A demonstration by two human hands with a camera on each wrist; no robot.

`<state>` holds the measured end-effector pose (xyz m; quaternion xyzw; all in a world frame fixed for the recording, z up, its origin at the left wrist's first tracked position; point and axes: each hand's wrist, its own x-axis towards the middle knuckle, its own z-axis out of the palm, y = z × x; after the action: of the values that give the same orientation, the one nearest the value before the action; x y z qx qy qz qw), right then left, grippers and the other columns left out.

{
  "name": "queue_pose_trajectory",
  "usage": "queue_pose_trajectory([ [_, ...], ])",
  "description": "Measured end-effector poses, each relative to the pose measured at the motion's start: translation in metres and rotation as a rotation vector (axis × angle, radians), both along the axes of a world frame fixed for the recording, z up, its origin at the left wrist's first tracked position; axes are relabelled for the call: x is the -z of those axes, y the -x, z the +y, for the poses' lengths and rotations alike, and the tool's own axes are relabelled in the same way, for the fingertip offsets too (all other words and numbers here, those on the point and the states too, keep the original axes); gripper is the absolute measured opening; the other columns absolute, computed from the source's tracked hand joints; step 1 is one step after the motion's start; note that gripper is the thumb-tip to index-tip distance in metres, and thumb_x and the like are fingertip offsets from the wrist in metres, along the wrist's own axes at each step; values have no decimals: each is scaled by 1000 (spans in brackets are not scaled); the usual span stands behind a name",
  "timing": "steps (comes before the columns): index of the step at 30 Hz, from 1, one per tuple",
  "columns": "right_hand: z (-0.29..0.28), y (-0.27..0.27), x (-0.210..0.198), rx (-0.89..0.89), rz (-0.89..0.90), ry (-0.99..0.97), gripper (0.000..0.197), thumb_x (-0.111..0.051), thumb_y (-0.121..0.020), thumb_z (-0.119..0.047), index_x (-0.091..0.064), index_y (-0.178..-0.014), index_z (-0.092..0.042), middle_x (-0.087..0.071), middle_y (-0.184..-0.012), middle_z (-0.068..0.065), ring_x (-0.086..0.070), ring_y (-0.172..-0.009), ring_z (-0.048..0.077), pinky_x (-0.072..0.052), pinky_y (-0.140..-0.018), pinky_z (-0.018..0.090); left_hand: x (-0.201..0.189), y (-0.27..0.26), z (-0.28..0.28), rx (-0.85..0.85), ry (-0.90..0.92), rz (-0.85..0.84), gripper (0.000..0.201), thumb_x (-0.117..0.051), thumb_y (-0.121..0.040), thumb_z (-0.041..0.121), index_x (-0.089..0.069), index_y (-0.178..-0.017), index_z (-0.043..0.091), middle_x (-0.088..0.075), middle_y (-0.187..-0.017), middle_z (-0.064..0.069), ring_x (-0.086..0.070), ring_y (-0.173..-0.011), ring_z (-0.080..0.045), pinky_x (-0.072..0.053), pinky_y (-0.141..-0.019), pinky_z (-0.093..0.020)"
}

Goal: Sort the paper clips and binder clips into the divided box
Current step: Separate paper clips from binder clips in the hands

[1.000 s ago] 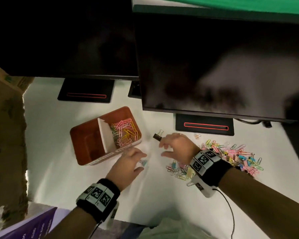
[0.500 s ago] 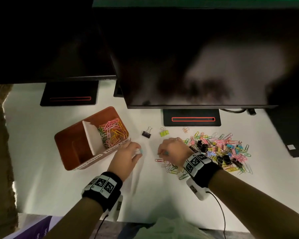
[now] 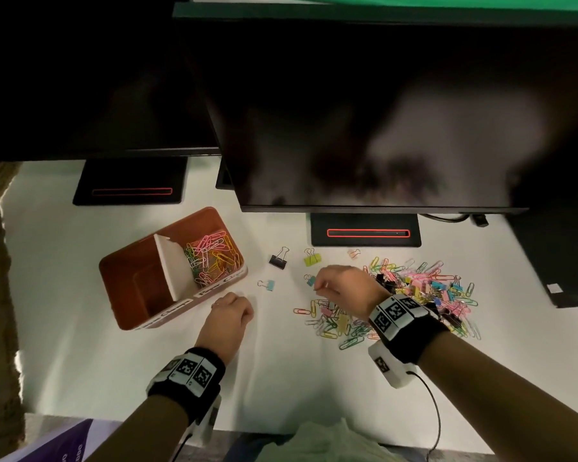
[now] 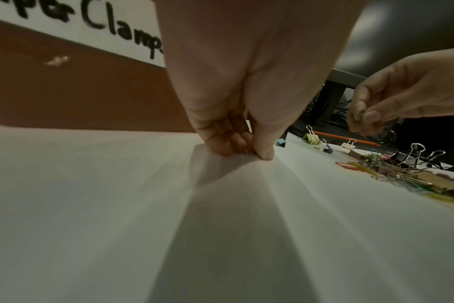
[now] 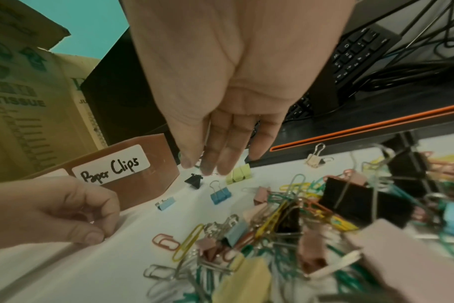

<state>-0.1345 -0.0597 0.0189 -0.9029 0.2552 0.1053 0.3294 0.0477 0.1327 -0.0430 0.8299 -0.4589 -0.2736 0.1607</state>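
While the box (image 3: 121,278) holds paper clips (image 3: 211,258) in only one compartment, no binder clip has gone in. The black binder clip (image 3: 277,260) that was at our right hand (image 3: 344,285) a second ago now lies on the table beside the box, as does a pale blue one (image 3: 267,284). Our right fingertips bunch over the pile (image 3: 414,295) farther off, and our left hand (image 3: 227,320) curls against the box front. Whether either holds a clip, we cannot tell. The box labels read "Paper Clips" (image 5: 111,169) and "…per Clamps" (image 4: 91,20), and a carton (image 5: 18,102) behind the box says "TISSUE".
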Motion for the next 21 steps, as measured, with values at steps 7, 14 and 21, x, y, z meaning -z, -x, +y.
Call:
queue_pose_trajectory([
  [7, 12, 30, 4, -109, 69, -103, 15, -58, -89, -18, -66, -101, -21, -68, -101, -1, -60, -84, 12, -51, -80, 28, -3, 0, -3, 58, -70, 25, 17, -50, -86, 4, -52, -78, 19, -54, -84, -1, -50, -80, -21, -40, -69, -27],
  [14, 31, 44, 17, -269, 235, 33, 40, -55, -90, -23, -47, -128, -28, -70, -106, -4, -61, -102, 19, -31, -102, 33, -16, 32, -32, 245, 43, 126, 5, -55, -88, 15, -57, -92, 16, -48, -82, 6, -47, -81, -14, -43, -73, -26],
  [21, 9, 42, 18, -143, 173, 164, 52, -53, -90, -23, -35, -138, -27, -69, -103, -3, -58, -104, 20, -32, -99, 36, -9, 53, -57, 226, -32, 122, 20, -59, -87, 21, -58, -107, 19, -56, -92, 4, -50, -90, -14, -45, -83, -26],
])
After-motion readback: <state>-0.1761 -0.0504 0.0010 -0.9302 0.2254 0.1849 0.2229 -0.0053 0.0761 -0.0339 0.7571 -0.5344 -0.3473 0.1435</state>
